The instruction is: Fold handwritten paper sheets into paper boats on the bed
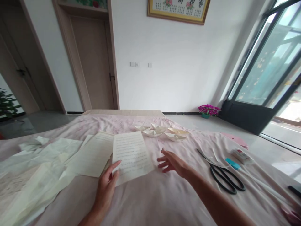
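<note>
My left hand grips the lower left edge of a sheet of lined, handwritten paper, thumb and fingers closed on it. The sheet is held at a slant over the pink cloth. To its right, my right hand hovers with fingers stretched and apart, holding nothing. Another written sheet lies just left of the held one, partly behind it. Beyond the held paper stand several folded paper boats in a cluster.
A pink bedspread covers the surface. Crumpled and loose papers spread over the left side. On the right lie black-handled scissors, a blue piece, a small white box and a pink round-edged item.
</note>
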Demonstrator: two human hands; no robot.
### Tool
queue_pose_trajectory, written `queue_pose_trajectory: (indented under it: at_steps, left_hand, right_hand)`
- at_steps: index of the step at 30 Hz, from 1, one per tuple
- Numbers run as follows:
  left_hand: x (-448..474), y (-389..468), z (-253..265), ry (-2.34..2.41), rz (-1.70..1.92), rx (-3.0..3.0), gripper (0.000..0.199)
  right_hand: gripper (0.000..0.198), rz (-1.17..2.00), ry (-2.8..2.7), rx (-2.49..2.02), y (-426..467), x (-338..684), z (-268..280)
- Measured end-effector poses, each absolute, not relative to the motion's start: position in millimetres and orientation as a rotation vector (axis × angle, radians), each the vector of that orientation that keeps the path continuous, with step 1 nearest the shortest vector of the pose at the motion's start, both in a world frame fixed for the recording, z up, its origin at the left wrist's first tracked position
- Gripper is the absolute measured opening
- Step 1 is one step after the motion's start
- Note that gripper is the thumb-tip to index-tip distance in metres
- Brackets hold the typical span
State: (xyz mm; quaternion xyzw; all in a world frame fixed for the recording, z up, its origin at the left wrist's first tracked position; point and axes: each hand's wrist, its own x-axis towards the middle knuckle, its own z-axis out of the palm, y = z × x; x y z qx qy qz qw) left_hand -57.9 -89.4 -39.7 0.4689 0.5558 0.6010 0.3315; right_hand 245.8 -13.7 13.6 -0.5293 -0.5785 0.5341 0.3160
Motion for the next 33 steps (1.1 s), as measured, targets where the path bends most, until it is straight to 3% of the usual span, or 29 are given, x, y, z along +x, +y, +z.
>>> queue_pose_trajectory:
  at_steps: [2,4,9,13,17,23,28,33]
  left_hand:
    - [-57,-95,-40,1.401,1.49,1.324,0.043]
    - [-58,-98,-41,1.343,1.37,1.427,0.041]
    - [-82,-79,-23,1.606,1.228,1.784,0.048]
    - [-101,-40,-4,2.262,0.79,2.097,0.062]
    - [-101,-1,1,2.427,0.323,1.709,0.086]
    - [-101,33,-2,2.539,0.367,1.415,0.074]
    - [-114,30,3,2.542,0.656,1.459,0.041]
    - [-147,20,54,2.458,0.915,1.661,0.034]
  right_hand:
    - [0.058,1.758,-1.374,-1.146,-22,208,5]
    - [0.047,1.807,-1.312,-1.033,-26,186,0]
    - [0.029,1.506,-1.279,-1.181,-23,188,-12]
    - [0.037,1.283,-1.363,-1.243,-23,198,-20]
    - [0.042,1.056,-1.442,-1.349,-26,196,-21]
    - [0.045,0.98,-1.498,-1.373,-27,196,-20]
    - [0.045,0.975,-1.525,-1.368,-26,197,-22]
    - [0.044,0.936,-1.537,-1.384,-22,199,-27]
